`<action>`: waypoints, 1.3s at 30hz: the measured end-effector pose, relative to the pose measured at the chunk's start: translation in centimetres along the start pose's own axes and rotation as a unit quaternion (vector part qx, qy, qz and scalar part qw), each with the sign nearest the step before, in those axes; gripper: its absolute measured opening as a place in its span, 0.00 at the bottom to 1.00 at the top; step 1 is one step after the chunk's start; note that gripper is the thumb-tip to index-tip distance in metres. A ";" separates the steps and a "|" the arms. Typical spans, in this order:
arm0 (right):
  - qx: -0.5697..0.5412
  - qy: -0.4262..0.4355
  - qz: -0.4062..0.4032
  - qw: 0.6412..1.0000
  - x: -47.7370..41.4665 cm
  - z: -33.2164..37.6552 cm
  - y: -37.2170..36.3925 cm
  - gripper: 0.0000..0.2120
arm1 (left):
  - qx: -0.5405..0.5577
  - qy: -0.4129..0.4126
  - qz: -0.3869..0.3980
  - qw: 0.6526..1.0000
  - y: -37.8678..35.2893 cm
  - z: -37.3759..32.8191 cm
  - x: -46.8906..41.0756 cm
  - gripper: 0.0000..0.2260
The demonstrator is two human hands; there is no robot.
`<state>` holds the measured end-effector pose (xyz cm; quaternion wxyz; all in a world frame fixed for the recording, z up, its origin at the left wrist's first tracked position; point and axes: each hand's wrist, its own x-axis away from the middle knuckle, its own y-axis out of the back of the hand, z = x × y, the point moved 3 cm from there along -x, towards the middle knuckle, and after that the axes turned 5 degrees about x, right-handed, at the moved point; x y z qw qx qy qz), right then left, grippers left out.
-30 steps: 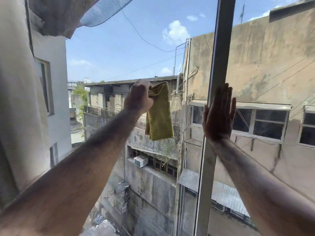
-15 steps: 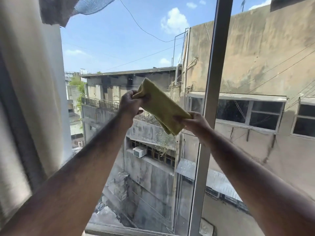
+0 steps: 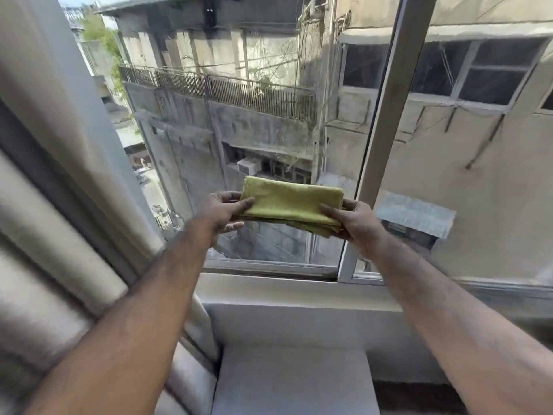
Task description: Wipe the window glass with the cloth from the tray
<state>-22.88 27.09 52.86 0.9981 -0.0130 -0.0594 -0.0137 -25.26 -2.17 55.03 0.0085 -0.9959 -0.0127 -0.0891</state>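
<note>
A yellow-green cloth (image 3: 290, 202), folded into a flat rectangle, is held level in front of the lower window glass (image 3: 254, 130). My left hand (image 3: 223, 212) grips its left end with the thumb on top. My right hand (image 3: 348, 223) grips its right end the same way. The cloth is off the glass, a little above the sill. No tray is in view.
A grey vertical window frame bar (image 3: 386, 115) stands just right of the cloth. A pale curtain (image 3: 54, 175) hangs along the left. The white sill (image 3: 284, 289) runs below, with a grey cushioned surface (image 3: 293, 381) under it.
Both hands came down from high on the pane to near the sill. The cloth, held slanted between them before, is now folded flat and level. My view tilted down.
</note>
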 end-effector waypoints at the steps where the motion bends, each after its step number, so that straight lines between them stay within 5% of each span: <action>1: 0.000 -0.030 0.009 1.000 0.4 -3.3 0.2 0.10 | 0.003 0.022 -0.002 1.000 0.2 3.0 0.0 0.05; 10: 0.024 -0.283 0.034 0.958 8.4 -34.1 0.0 0.12 | -0.059 0.211 0.020 0.976 2.5 33.6 3.8 0.03; 17: 0.022 -0.428 0.002 0.904 17.5 -53.0 0.5 0.10 | -0.125 0.346 0.047 0.929 3.1 54.2 10.0 0.12; 22: 0.019 -0.498 -0.054 0.865 25.0 -62.5 1.4 0.09 | -0.264 0.336 0.041 0.903 3.0 63.7 15.2 0.10; 29: 0.095 -0.498 -0.135 0.851 28.9 -68.9 0.6 0.10 | -0.389 0.271 0.053 0.879 2.4 70.3 17.5 0.12; 32: 0.255 -0.478 -0.087 0.836 28.1 -69.3 0.4 0.13 | -0.441 0.249 0.081 0.859 2.0 71.4 17.2 0.10; 36: 0.533 -0.426 0.048 0.729 26.1 -68.5 -0.2 0.18 | -0.522 0.207 0.099 0.822 1.2 71.2 17.0 0.09; 39: 0.593 -0.322 0.072 0.735 23.6 -66.3 -0.8 0.18 | -0.528 0.158 0.093 0.829 0.9 69.6 16.2 0.14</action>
